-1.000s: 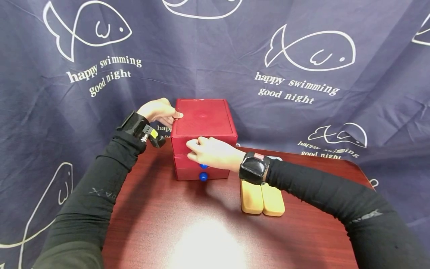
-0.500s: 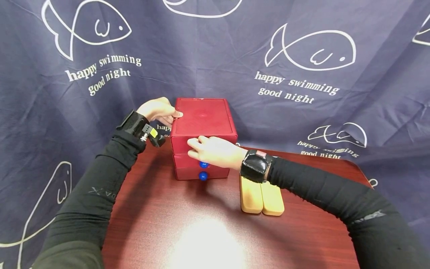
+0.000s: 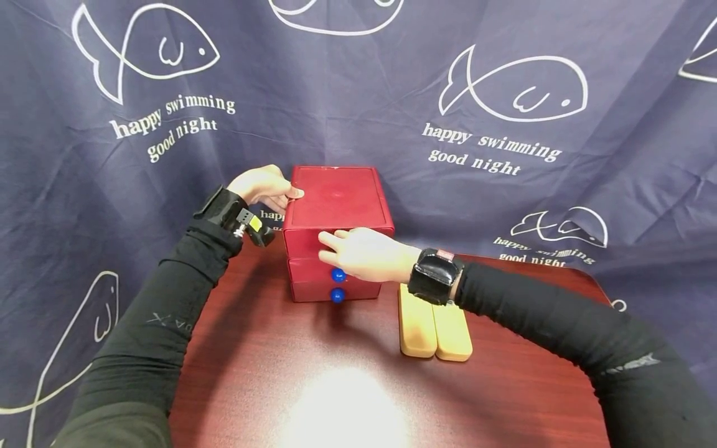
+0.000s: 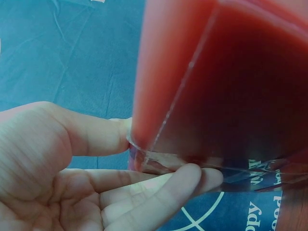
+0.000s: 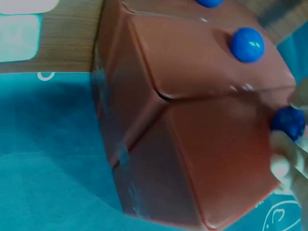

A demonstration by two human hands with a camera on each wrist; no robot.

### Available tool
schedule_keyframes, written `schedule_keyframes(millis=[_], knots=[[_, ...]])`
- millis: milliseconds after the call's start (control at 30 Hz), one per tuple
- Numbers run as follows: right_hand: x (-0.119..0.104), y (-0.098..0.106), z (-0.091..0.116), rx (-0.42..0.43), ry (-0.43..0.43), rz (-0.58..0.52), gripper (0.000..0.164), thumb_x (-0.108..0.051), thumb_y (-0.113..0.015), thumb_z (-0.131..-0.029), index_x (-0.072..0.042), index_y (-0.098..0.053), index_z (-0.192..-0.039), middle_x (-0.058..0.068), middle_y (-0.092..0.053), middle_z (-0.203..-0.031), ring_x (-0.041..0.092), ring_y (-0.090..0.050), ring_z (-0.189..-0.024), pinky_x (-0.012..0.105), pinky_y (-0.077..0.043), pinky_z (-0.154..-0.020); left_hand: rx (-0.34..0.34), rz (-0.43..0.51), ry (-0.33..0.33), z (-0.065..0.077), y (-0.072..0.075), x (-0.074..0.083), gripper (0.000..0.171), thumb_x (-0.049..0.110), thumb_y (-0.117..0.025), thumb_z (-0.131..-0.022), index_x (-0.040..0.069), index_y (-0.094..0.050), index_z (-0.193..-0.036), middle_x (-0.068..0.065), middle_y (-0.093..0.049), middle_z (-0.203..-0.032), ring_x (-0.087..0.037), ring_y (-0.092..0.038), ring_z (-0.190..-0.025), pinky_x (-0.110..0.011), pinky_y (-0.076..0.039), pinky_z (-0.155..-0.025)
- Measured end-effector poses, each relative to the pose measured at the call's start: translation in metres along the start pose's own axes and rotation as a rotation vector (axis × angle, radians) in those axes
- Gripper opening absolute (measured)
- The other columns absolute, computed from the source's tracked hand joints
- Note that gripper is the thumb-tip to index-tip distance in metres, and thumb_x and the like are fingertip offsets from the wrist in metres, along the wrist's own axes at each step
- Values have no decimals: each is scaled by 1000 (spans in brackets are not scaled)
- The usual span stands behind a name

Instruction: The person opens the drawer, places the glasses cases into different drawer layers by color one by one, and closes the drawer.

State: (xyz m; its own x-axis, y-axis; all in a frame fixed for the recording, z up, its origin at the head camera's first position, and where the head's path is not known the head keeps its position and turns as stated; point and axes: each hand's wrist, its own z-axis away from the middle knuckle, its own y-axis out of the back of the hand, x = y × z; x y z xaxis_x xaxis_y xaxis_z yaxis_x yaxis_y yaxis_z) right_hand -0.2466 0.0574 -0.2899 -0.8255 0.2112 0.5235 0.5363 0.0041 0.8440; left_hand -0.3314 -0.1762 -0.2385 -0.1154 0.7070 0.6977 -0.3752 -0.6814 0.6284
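Cabinet, red, three drawers: stands upright on the table, near its far edge and just in front of the curtain. Each drawer front carries one blue knob, and the three are stacked in a vertical line.

Left hand: I grip the cabinet at its upper left edge. My thumb lies over the top edge; my fingers are bent against the side below it.

Right hand: I pinch the top knob, with digits on opposite sides of it. The head view hides this knob behind my hand; the right wrist view shows it. The middle knob sits just under my hand, and the bottom knob is below that. A narrow dark gap shows at the corner where the top and middle drawer fronts meet.

Two yellow blocks lie side by side on the table, right of the cabinet: left block and right block. My right wrist strap covers their far ends in the head view. The curtain bears white fish outlines and lettering.
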Motion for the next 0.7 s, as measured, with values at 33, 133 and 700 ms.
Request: schedule_keyframes(millis=[33,133,700], knots=[[-2,-1,2,19,18,7,29,-15,-65,-80,-11,-55,-107,9,-49,-110,20,-52,-82,29,-46,-59,-1,5,1,0,0,0,41,20,-57,-90,-12,-50,-115,-27,-61,-108,-28,-66,-88,-42,-49,-87],[-11,-6,8,69,73,26,30,-13,-65,-82,-11,-53,-110,9,-48,-109,20,-50,-85,28,-46,-63,-2,15,1,1,0,0,38,19,-57,-90,-11,-51,-113,-25,-62,-105,-26,-67,-85,-41,-51,-84],[-43,-60,11,185,9,326,17,-7,-53,-86,-10,-55,-103,11,-51,-105,21,-52,-81,26,-42,-58,8,25,11,-2,-1,0,39,18,-57,-90,-12,-49,-114,-27,-61,-106,-26,-67,-83,-41,-51,-83]])
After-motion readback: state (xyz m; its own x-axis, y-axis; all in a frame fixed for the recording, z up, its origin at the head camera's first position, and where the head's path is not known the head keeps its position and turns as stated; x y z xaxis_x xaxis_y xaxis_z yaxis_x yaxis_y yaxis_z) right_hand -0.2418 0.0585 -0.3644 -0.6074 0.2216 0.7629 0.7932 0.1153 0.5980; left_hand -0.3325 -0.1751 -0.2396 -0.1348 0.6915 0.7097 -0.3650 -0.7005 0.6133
